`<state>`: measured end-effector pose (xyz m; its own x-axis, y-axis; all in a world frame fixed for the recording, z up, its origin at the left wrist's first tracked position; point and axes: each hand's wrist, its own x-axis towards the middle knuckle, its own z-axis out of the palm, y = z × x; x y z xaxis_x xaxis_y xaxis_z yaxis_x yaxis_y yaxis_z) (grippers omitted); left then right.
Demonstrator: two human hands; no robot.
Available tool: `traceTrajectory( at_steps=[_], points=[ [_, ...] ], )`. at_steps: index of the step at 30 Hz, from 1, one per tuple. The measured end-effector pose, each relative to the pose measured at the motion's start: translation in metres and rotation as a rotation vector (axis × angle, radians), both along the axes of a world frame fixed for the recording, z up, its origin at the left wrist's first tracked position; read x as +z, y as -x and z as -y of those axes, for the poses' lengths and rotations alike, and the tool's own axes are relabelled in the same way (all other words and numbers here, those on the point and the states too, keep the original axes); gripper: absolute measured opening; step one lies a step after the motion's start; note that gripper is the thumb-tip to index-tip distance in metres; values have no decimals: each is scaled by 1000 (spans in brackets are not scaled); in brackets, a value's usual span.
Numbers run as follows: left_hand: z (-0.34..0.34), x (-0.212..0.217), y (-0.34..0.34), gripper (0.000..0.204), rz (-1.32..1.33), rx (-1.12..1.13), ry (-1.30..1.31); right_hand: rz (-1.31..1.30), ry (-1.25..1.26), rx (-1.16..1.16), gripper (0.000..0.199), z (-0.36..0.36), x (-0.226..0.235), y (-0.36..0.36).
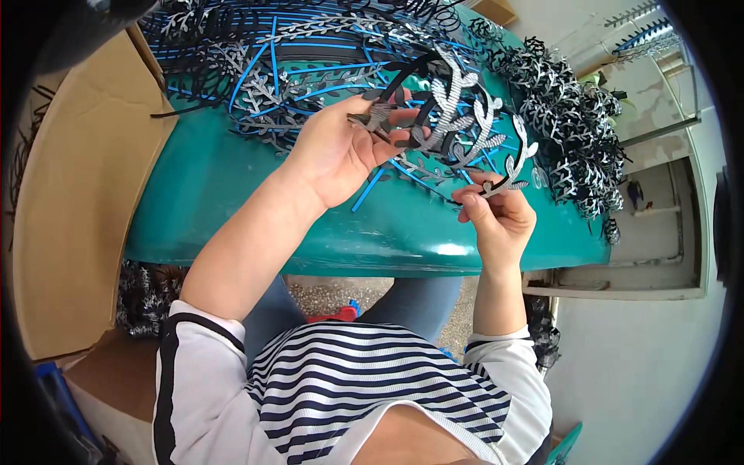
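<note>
My left hand (337,151) is raised over the table with its fingers curled round several black headbands (449,97) trimmed with silver-grey leaves. Their arcs fan out above and to the right of the hand. Between thumb and fingers, my right hand (502,217) pinches the lower end of the outermost leafy headband (521,147). Behind and below my hands lie loose leaf-trimmed bands (260,89) and bright blue strips (370,190), partly hidden by the left hand and the held bands.
A glossy green-covered table (232,213) spreads before me. Heaped along its right side are many silver-and-black leaf pieces (570,132). An open cardboard box (85,201) stands at the left, its flap against the table. A wall recess (659,225) is at the right.
</note>
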<state>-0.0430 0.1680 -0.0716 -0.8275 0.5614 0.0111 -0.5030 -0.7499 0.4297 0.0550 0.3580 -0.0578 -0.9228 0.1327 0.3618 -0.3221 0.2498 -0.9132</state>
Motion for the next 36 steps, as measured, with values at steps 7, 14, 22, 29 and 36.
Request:
traceTrajectory(
  at_steps=[7, 14, 22, 29, 36],
  points=[
    [-11, 9, 6, 25, 47, -71, 75, 195, 307, 54, 17, -2, 15, 7],
    [-42, 20, -10, 28, -64, -52, 290, 256, 644, 41, 16, -45, 13, 7],
    [-56, -23, -19, 27, -220, 10, 595, 222, 872, -64, 19, -151, -1, 7],
    [-54, -43, -16, 24, -338, 179, 735, 106, 1037, -84, 21, -206, -20, 14],
    [-44, -43, -14, 22, -362, 195, 704, 131, 1004, -77, 21, -207, -25, 40]
  ],
)
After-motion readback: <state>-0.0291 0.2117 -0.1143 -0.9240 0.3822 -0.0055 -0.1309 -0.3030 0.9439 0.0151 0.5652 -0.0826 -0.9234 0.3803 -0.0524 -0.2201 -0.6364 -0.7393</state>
